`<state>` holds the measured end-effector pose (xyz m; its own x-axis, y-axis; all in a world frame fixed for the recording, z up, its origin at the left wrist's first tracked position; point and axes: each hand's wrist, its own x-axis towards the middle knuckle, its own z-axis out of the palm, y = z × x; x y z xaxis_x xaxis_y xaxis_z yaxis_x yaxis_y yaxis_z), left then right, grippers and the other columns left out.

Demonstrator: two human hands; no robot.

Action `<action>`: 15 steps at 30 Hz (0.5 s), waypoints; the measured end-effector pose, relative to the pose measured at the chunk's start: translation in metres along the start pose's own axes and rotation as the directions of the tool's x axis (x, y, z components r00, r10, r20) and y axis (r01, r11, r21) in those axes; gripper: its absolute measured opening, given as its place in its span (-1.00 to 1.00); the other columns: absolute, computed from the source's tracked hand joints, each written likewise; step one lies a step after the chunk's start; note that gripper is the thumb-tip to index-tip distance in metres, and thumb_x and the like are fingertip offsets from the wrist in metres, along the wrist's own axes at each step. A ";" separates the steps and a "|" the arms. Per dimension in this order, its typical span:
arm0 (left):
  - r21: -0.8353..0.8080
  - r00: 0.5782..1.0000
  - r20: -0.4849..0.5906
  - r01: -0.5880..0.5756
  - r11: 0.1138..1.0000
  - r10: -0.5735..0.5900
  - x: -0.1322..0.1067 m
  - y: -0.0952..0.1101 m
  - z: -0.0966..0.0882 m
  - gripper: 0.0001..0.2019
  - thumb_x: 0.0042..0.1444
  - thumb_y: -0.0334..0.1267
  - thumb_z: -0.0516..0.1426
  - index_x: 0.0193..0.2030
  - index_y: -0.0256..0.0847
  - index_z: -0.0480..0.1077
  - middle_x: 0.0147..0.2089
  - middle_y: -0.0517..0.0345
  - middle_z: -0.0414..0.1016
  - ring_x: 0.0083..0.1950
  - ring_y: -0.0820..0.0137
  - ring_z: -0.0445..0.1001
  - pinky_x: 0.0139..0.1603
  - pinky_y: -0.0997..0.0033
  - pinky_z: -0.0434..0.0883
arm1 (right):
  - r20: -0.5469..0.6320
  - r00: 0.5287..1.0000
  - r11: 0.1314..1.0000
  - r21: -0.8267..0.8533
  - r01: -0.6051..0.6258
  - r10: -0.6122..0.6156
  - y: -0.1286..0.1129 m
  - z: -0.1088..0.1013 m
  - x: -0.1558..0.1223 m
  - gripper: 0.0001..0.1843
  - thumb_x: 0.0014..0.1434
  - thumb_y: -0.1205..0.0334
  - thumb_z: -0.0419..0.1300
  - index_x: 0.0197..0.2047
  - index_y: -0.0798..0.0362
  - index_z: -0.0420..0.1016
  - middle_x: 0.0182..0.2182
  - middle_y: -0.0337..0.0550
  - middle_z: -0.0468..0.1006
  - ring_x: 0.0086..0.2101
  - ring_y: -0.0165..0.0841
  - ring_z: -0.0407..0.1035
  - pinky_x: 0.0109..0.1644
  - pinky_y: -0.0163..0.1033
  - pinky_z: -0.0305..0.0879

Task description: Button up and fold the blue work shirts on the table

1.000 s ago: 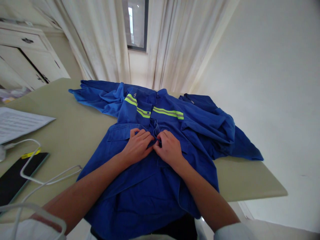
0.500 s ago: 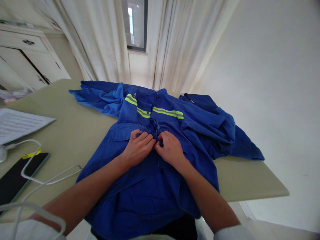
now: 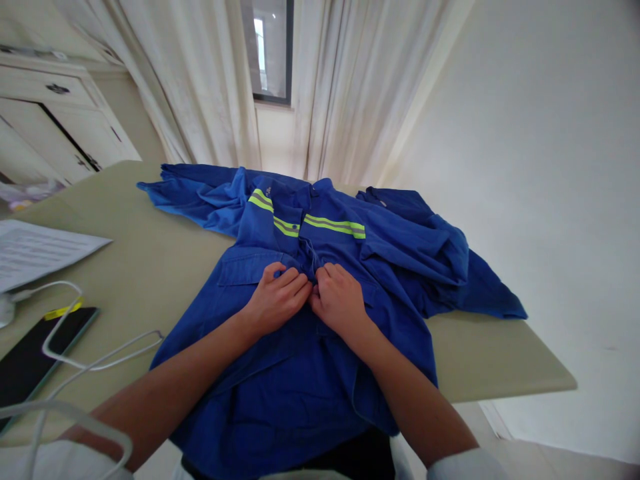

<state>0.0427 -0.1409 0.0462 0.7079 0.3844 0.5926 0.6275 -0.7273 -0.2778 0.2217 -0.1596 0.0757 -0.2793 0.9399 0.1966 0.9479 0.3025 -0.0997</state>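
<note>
A blue work jacket (image 3: pixel 280 387) with yellow-green reflective stripes lies front up across the table, collar at the far side and hem draped over the near edge. At the middle of its front opening, my left hand (image 3: pixel 283 293) pinches the fabric edge with curled fingers. My right hand (image 3: pixel 340 293) is closed on the other side of the opening, its fingertips meeting those of the left. Whatever is between the fingertips, perhaps a button, is hidden. Above the hands, the front placket gapes slightly, and a dark button shows by the left stripe.
Under the jacket is a beige table (image 3: pixel 165 267). On the left lie a printed sheet (image 3: pixel 45 250), a dark phone (image 3: pixel 40 360) and a white cable (image 3: pixel 100 363). Another folded dark blue garment (image 3: pixel 400 200) is at the back right. Beyond are curtains (image 3: pixel 200 80) and a white cabinet (image 3: pixel 55 120).
The right fingers have curled in a little and shifted slightly against the left fingertips. The jacket and the left hand stay almost the same.
</note>
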 end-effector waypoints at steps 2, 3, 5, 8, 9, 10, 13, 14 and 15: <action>-0.015 1.000 0.002 0.002 1.000 -0.002 0.000 -0.001 -0.002 -0.86 0.36 -0.44 0.15 -0.22 -0.15 0.47 -0.34 0.20 0.48 -0.18 0.29 0.44 0.11 0.05 0.18 | -0.016 0.999 0.995 0.098 -0.036 0.037 0.005 0.001 0.001 -0.95 0.20 0.33 0.18 -0.25 0.03 0.48 -0.22 -0.03 0.57 -0.18 -0.21 0.41 -0.17 -0.19 0.23; -0.027 1.000 0.000 0.007 1.000 -0.007 0.001 -0.001 -0.003 -0.86 0.37 -0.43 0.15 -0.20 -0.15 0.48 -0.33 0.20 0.50 -0.17 0.29 0.46 0.11 0.05 0.18 | -0.015 0.998 0.985 0.160 -0.058 0.061 0.008 0.002 0.003 -0.96 0.19 0.33 0.18 -0.29 0.02 0.46 -0.25 -0.07 0.57 -0.23 -0.24 0.40 -0.20 -0.20 0.20; -0.058 1.000 -0.010 0.022 0.998 -0.023 0.001 -0.002 -0.005 -0.86 0.38 -0.42 0.15 -0.16 -0.12 0.50 -0.31 0.21 0.52 -0.17 0.31 0.47 0.10 0.07 0.17 | 0.012 0.995 0.946 0.308 -0.101 0.102 0.016 0.004 0.006 -0.93 0.15 0.32 0.20 -0.38 0.01 0.42 -0.37 -0.17 0.53 -0.34 -0.31 0.35 -0.26 -0.23 0.14; -0.081 0.999 -0.040 0.033 0.996 -0.036 0.001 -0.004 -0.007 -0.85 0.40 -0.42 0.14 -0.11 -0.09 0.51 -0.30 0.23 0.55 -0.18 0.34 0.49 0.08 0.09 0.17 | 0.105 0.989 0.812 0.565 -0.146 0.105 0.029 0.010 0.013 -0.84 0.08 0.26 0.23 -0.49 0.01 0.34 -0.54 -0.32 0.37 -0.45 -0.40 0.22 -0.34 -0.26 0.03; -0.071 0.998 -0.053 0.026 0.997 -0.030 0.000 -0.005 -0.007 -0.84 0.41 -0.41 0.14 -0.09 -0.08 0.51 -0.29 0.24 0.57 -0.18 0.34 0.50 0.08 0.09 0.17 | 0.139 0.986 0.743 0.650 -0.161 0.093 0.033 0.012 0.014 -0.82 0.06 0.23 0.23 -0.51 0.00 0.32 -0.57 -0.35 0.31 -0.47 -0.41 0.18 -0.36 -0.27 0.00; -0.056 0.998 -0.067 0.015 0.998 -0.019 0.000 -0.006 -0.007 -0.84 0.41 -0.41 0.14 -0.07 -0.08 0.51 -0.28 0.24 0.58 -0.17 0.35 0.50 0.07 0.10 0.18 | 0.176 0.981 0.665 0.724 -0.184 0.080 0.037 0.014 0.016 -0.81 0.05 0.21 0.22 -0.53 0.00 0.31 -0.58 -0.36 0.27 -0.48 -0.42 0.15 -0.38 -0.28 -0.01; -0.033 0.994 -0.106 -0.027 0.999 0.024 -0.004 -0.008 -0.007 -0.81 0.39 -0.44 0.15 0.00 -0.06 0.51 -0.24 0.26 0.62 -0.17 0.36 0.52 0.04 0.12 0.19 | 0.279 0.959 0.448 0.853 -0.267 0.040 0.044 0.018 0.017 -0.82 0.01 0.16 0.21 -0.53 0.01 0.33 -0.59 -0.38 0.25 -0.49 -0.44 0.10 -0.40 -0.29 -0.03; -0.029 0.993 -0.114 -0.038 0.999 0.034 -0.005 -0.008 -0.007 -0.80 0.39 -0.44 0.15 0.02 -0.06 0.51 -0.24 0.27 0.62 -0.17 0.37 0.52 0.03 0.12 0.19 | 0.300 0.953 0.401 0.870 -0.287 0.032 0.044 0.018 0.017 -0.82 0.01 0.15 0.21 -0.52 0.01 0.34 -0.59 -0.38 0.25 -0.49 -0.45 0.10 -0.40 -0.29 -0.03; -0.026 0.992 -0.121 -0.046 0.999 0.043 -0.006 -0.008 -0.006 -0.79 0.39 -0.44 0.16 0.04 -0.06 0.51 -0.24 0.27 0.62 -0.17 0.37 0.53 0.02 0.13 0.20 | 0.313 0.949 0.369 0.879 -0.301 0.027 0.044 0.017 0.016 -0.82 0.00 0.14 0.22 -0.52 0.01 0.34 -0.58 -0.38 0.25 -0.49 -0.45 0.10 -0.40 -0.30 -0.03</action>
<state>0.0312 -0.1407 0.0499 0.6898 0.2815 0.6670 0.5853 -0.7591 -0.2850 0.2562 -0.1282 0.0583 -0.2874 0.9501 -0.1217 0.2992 -0.0317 -0.9537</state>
